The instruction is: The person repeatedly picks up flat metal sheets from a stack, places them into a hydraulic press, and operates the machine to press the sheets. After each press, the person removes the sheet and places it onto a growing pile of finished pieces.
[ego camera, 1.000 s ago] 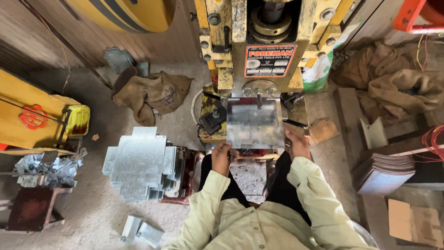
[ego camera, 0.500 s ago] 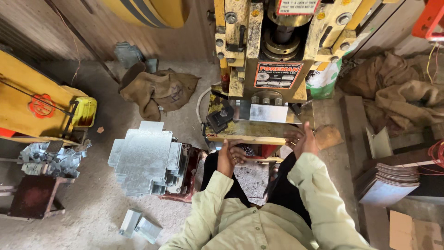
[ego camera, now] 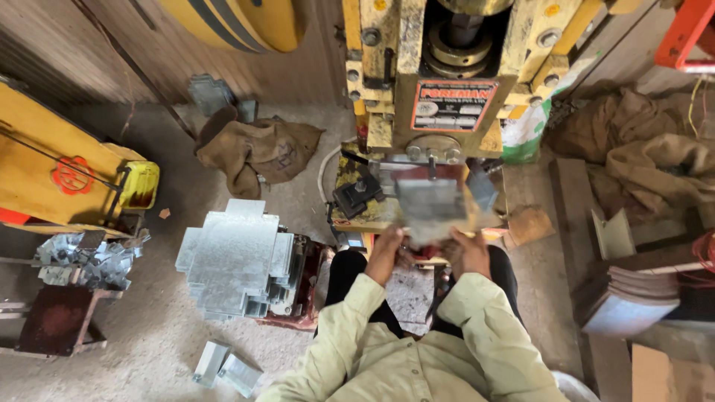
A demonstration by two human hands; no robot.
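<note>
Galvanised steel everywhere in this one; both hands are clamped on a sheet [ego camera: 430, 211] of it, centre of the frame, a bit blurred; left hand [ego camera: 387, 249] grips the lower left edge, right hand [ego camera: 468, 251] the lower right edge; the sheet sits just in front of the yellow press [ego camera: 447, 67] that fills the top middle, over its bed; can't tell if it's resting on the bed or held clear of it; a black block [ego camera: 357, 197] sits on the press bed just left of the sheet.

Left of the person, on the floor, there's a stack [ego camera: 237, 259] of cut sheets, same metal, notched corners; lower down, two small bent pieces [ego camera: 227, 368] lie on the floor; far left, a pile of scrap [ego camera: 86, 257] sits on a low stand; a brown sack [ego camera: 257, 152] lies crumpled upper left of centre, and more sacking [ego camera: 644, 149] is heaped at the upper right; a yellow machine [ego camera: 59, 175] at the left edge; pale green sleeves at the bottom.
</note>
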